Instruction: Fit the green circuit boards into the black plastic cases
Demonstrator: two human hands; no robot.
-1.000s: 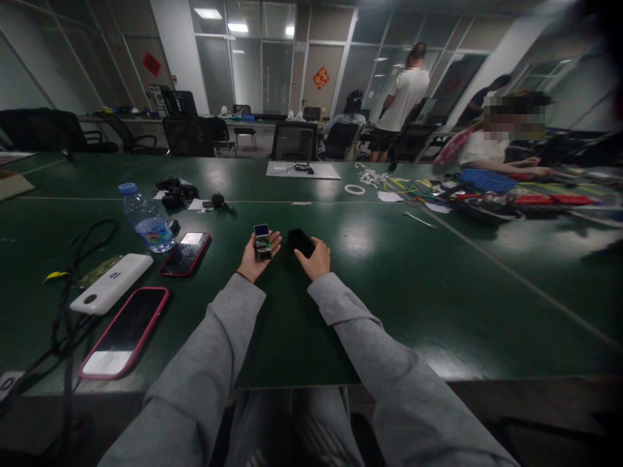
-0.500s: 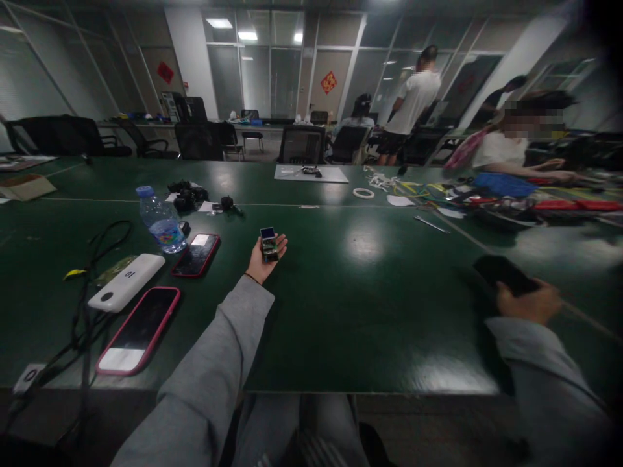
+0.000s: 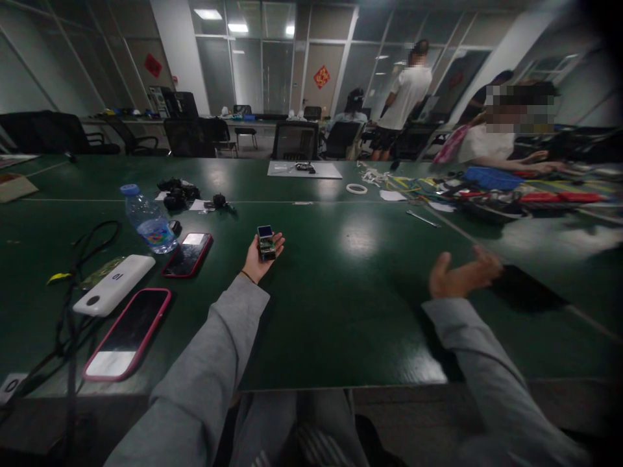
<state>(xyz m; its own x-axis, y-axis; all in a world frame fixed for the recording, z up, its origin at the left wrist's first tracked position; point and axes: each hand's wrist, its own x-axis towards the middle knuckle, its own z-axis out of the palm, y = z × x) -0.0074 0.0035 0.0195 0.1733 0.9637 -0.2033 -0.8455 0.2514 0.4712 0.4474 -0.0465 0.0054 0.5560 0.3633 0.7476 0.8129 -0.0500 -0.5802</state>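
In my left hand a small circuit board with a little screen rests on the upturned palm, above the green table. The fingertips show beyond its right side. My right hand is raised over the table on the right, fingers apart and nothing in it, slightly blurred. Just right of it lies a dark flat object, perhaps a phone or a case; its kind is unclear. Left of my left hand is a phone in a red case.
On the left are a water bottle, a white power bank, a pink-cased phone and black cables. Farther off lie a tape roll, a wrench and tangled cables and tools. A person sits at the right.
My right hand has let go of the dark flat object, which now lies on the table, and has moved left with its fingers spread. The left hand still holds the circuit board.
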